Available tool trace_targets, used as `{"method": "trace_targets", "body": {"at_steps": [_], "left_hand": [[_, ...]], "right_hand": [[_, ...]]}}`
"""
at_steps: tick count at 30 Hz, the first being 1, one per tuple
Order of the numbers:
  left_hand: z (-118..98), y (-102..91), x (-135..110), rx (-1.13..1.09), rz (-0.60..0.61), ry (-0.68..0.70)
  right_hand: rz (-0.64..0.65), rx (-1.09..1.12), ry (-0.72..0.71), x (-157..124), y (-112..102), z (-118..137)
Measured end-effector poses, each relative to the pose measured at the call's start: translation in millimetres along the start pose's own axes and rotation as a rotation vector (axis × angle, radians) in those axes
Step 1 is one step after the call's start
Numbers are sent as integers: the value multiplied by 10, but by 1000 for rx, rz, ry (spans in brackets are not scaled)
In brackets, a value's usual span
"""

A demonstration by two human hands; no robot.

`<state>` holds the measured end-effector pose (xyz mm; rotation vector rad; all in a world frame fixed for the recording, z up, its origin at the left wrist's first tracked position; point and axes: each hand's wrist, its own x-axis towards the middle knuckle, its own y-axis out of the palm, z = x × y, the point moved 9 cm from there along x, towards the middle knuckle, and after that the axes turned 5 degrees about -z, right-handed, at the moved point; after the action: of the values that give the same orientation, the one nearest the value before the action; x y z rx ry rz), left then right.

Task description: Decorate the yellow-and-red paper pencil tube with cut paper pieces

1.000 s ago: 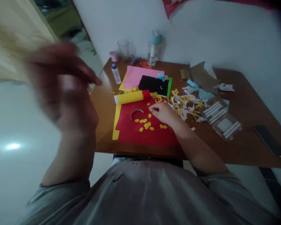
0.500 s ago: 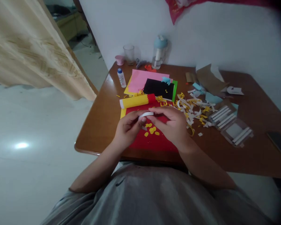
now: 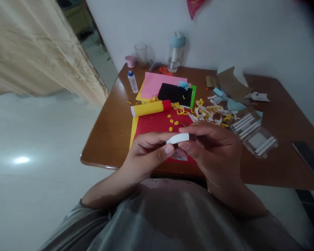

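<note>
Pinched between both hands is what looks like a roll of white tape [image 3: 178,138], its curved edge facing me. My left hand [image 3: 146,153] grips its left end with thumb and fingers. At the right end, my right hand [image 3: 214,150] holds it the same way. Below them lies a red paper sheet [image 3: 151,125], partly covered by the hands, with several small yellow paper pieces [image 3: 171,121] on it. Just beyond, a yellow paper tube [image 3: 149,109] with a red end rests on its side.
White and yellow paper scraps [image 3: 211,113] are heaped right of the red sheet, beside an open clear case [image 3: 260,139]. A phone [image 3: 307,158] lies at the right edge. Farther back stand a glue bottle [image 3: 132,82], a glass [image 3: 141,55] and a water bottle [image 3: 176,52].
Both hands have come closer to me and shifted right with the tape roll, uncovering more of the red sheet and yellow pieces. The view has tilted slightly down.
</note>
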<state>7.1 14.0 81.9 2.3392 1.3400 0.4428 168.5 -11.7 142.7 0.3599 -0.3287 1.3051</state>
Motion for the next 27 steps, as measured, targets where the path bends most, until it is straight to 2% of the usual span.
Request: {"method": "trace_targets", "body": {"at_steps": [7,14,19,27], "left_hand": [[-100,125,-100,0,-21,-42],[-137,168,-166,57,54,-55],[-194,196,-186,37,44,-47],[-233,186,-201,78,61,-39]], "right_hand": [[13,-8,37,-64,0,60],[-1,3,44,-87,-19,108],[40,24,88,-117,2,132],[32,-6,106,-149,-14,145]]}}
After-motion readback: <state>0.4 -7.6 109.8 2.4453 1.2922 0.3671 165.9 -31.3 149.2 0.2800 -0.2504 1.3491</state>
